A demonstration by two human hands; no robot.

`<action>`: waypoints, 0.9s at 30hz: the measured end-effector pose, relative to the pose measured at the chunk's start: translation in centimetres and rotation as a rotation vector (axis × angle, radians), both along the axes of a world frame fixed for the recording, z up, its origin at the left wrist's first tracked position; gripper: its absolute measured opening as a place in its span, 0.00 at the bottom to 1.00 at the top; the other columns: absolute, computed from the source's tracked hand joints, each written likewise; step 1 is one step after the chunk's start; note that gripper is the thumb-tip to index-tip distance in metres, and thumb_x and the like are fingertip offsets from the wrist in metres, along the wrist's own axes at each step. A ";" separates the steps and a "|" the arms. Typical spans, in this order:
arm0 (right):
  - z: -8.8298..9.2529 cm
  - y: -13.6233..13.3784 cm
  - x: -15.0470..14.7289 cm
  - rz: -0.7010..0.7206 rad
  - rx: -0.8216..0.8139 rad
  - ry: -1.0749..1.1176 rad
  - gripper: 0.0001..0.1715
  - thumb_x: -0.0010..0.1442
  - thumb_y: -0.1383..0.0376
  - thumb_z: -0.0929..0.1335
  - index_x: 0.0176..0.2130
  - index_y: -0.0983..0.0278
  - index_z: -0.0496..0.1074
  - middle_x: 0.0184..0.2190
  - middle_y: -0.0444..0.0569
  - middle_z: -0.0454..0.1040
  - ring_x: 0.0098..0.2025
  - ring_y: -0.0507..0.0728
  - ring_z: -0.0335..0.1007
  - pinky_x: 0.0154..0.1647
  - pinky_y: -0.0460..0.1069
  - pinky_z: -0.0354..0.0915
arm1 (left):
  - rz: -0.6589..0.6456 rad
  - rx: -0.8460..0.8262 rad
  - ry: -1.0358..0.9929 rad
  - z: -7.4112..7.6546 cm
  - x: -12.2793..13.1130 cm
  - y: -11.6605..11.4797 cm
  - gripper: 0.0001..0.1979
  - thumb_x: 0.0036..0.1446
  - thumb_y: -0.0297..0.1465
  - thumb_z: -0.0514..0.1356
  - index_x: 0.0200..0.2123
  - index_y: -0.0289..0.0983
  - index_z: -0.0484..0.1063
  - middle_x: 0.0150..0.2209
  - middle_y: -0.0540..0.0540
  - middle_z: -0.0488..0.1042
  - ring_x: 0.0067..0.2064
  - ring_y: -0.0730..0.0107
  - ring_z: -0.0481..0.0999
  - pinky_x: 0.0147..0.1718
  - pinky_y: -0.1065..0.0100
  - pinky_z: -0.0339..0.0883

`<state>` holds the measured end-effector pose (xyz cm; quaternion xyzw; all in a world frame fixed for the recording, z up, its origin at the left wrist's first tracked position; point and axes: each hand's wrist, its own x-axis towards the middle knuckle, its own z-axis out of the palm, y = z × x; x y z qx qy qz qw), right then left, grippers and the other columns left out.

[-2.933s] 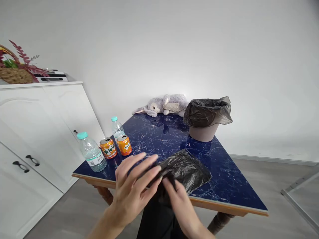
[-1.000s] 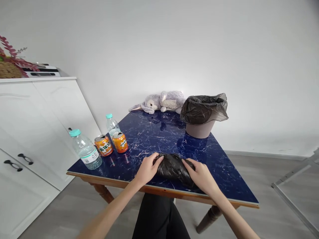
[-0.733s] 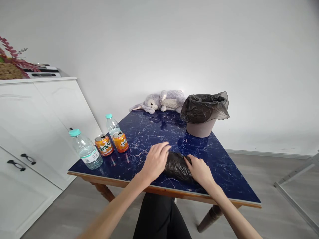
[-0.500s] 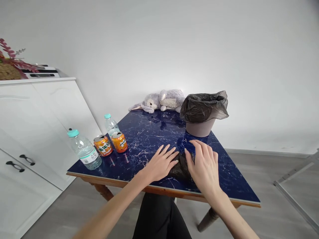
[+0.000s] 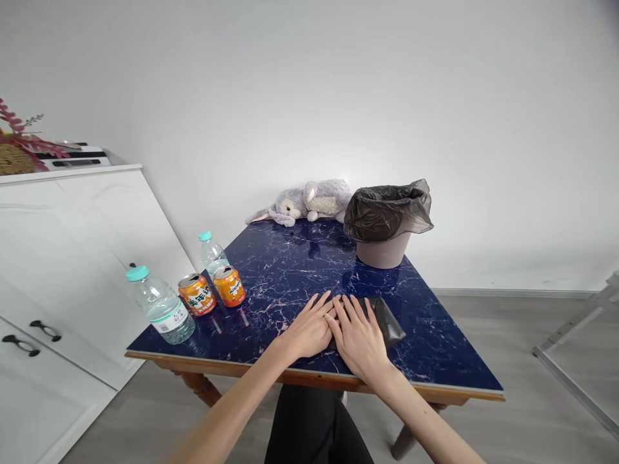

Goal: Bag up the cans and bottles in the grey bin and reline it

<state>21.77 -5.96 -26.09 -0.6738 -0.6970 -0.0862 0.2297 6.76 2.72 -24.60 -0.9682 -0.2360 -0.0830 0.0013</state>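
Observation:
A folded black plastic bag lies flat near the table's front edge, its middle covered by my hands. My left hand rests palm down at the bag's left end, fingers stretched out. Pressed flat on top of the bag is my right hand, with its fingers extended and its thumb touching the left hand's fingers. What lies directly beneath the palms is hidden.
On the blue marbled table stand two orange cans and two water bottles at the left. A plush rabbit lies at the back, beside a bin lined with a dark bag. A white cabinet is at left.
My right hand has come down and left, from curled above the bag to flat on it beside the left hand. The bag's right part now shows smooth and flat. The view shifted slightly.

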 end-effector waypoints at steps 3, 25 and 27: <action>-0.1 -0.2 -0.1 -0.028 -0.006 0.016 0.35 0.79 0.54 0.54 0.73 0.71 0.63 0.70 0.62 0.66 0.75 0.70 0.56 0.77 0.68 0.43 | -0.004 -0.033 -0.016 0.1 0.0 0.0 0.31 0.78 0.36 0.43 0.79 0.47 0.40 0.78 0.44 0.51 0.79 0.54 0.45 0.74 0.46 0.47; -1.7 0.4 0.9 -0.030 -0.076 0.029 0.35 0.79 0.54 0.53 0.73 0.69 0.62 0.74 0.59 0.59 0.76 0.68 0.52 0.73 0.65 0.53 | 0.061 -0.082 -0.046 -0.3 -1.7 0.0 0.29 0.79 0.43 0.41 0.78 0.44 0.49 0.77 0.45 0.52 0.79 0.56 0.46 0.74 0.46 0.48; -1.8 0.6 1.1 -0.024 -0.089 0.045 0.35 0.78 0.53 0.54 0.73 0.68 0.63 0.75 0.58 0.59 0.77 0.68 0.52 0.74 0.65 0.53 | 0.067 -0.081 -0.075 -0.1 -2.2 -0.1 0.29 0.79 0.42 0.41 0.78 0.44 0.49 0.77 0.45 0.53 0.78 0.57 0.48 0.74 0.47 0.49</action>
